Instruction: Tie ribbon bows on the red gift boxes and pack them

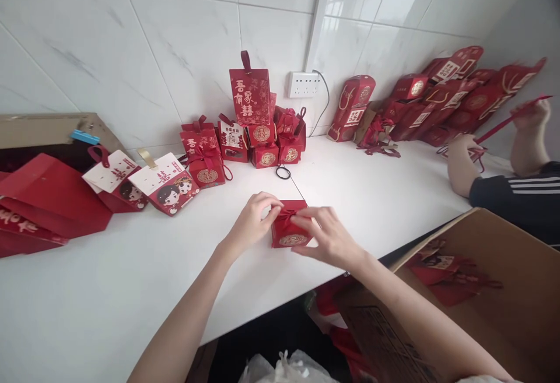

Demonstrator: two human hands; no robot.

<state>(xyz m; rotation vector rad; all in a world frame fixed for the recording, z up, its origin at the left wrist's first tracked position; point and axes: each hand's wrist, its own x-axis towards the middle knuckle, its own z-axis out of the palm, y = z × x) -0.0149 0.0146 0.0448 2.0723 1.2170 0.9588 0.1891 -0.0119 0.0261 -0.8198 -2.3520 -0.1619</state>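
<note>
A small red gift box (292,242) with a round gold emblem sits on the white table, between my two hands. A red ribbon (286,215) is gathered at the top of its front. My left hand (251,222) pinches the ribbon on the left side with thumb and forefinger. From the right, my right hand (330,236) has its thumb and fingertips closed on the ribbon, over part of the box. The exact shape of the ribbon is partly hidden by my fingers.
Finished-looking red boxes (207,176) stand along the wall, with a black ring (283,172) before them. White-and-red boxes (168,188) lie left. An open carton (516,266) holding red boxes stands at the table's right edge. A co-worker's hands (531,112) hold a red ribbon at far right.
</note>
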